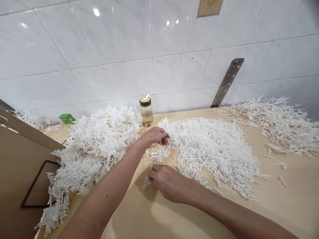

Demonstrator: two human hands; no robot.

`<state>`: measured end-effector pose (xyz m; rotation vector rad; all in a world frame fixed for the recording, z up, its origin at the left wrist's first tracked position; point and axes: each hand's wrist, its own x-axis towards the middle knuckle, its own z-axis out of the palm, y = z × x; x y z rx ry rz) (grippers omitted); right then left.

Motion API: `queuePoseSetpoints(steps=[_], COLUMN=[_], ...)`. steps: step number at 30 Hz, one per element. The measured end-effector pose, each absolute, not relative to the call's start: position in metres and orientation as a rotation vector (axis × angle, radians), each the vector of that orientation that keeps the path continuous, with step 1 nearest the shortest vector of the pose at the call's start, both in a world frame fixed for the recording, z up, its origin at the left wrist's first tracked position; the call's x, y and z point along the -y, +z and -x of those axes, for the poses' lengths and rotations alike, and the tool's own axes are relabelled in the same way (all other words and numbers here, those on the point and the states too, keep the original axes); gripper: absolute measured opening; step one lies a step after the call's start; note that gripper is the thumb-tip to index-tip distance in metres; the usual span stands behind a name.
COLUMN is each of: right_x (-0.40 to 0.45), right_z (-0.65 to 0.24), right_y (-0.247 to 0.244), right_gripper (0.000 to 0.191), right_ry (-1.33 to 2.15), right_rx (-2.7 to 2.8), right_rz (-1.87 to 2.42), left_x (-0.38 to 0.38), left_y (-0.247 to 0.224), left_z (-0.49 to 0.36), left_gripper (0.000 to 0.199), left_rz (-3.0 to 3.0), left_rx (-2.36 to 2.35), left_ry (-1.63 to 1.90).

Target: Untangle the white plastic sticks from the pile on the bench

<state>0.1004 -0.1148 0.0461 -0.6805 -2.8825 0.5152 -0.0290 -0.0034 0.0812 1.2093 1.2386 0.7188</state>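
My left hand is closed at the left edge of a wide pile of white branching strands, its fingertips pinched on a thin white strand. Just below it a small loose clump rests on the table. Nearer to me, my right hand is curled with its fingers pressed together, and a small white piece shows at its fingertips. To the left of both hands stands a tall heap of fluffy white strands.
Behind the hands stands a lidded jar against the tiled wall. A green box sits at the back left, beside a brown carton. More strands lie at the right. A metal bracket rises from the table.
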Motion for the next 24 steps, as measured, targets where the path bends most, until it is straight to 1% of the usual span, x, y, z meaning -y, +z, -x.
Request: queuePoseSetpoints(steps=[5, 7, 9, 11, 15, 17, 21, 24], right_x=[0.113, 0.107, 0.097, 0.084, 0.068, 0.067, 0.074, 0.080], right_z=[-0.127, -0.138, -0.149, -0.156, -0.155, -0.147, -0.131, -0.123], right_y=[0.090, 0.104, 0.112, 0.112, 0.099, 0.092, 0.081, 0.076], right_gripper=[0.018, 0.019, 0.025, 0.029, 0.020, 0.018, 0.011, 0.017], right_ry=[0.767, 0.786, 0.783, 0.799, 0.730, 0.676, 0.685, 0.699], right_rx=[2.842, 2.797, 2.732, 2.640, 2.281, 2.233, 2.348, 2.353], right_rz=[0.522, 0.618, 0.792, 0.964, 1.274, 1.312, 1.274, 1.255], left_x=[0.008, 0.015, 0.023, 0.030, 0.040, 0.042, 0.043, 0.042], left_y=[0.062, 0.055, 0.050, 0.048, 0.050, 0.052, 0.054, 0.054], left_z=[0.032, 0.033, 0.034, 0.034, 0.035, 0.035, 0.032, 0.030], left_gripper=[0.019, 0.016, 0.015, 0.014, 0.008, 0.007, 0.005, 0.009], left_rz=[-1.073, -1.024, -0.980, -0.923, -0.839, -0.820, -0.753, -0.720], left_rx=[-1.013, -0.889, -0.763, -0.689, -0.644, -0.635, -0.593, -0.585], left_ry=[0.937, 1.092, 1.216, 1.288, 1.344, 1.353, 1.395, 1.428])
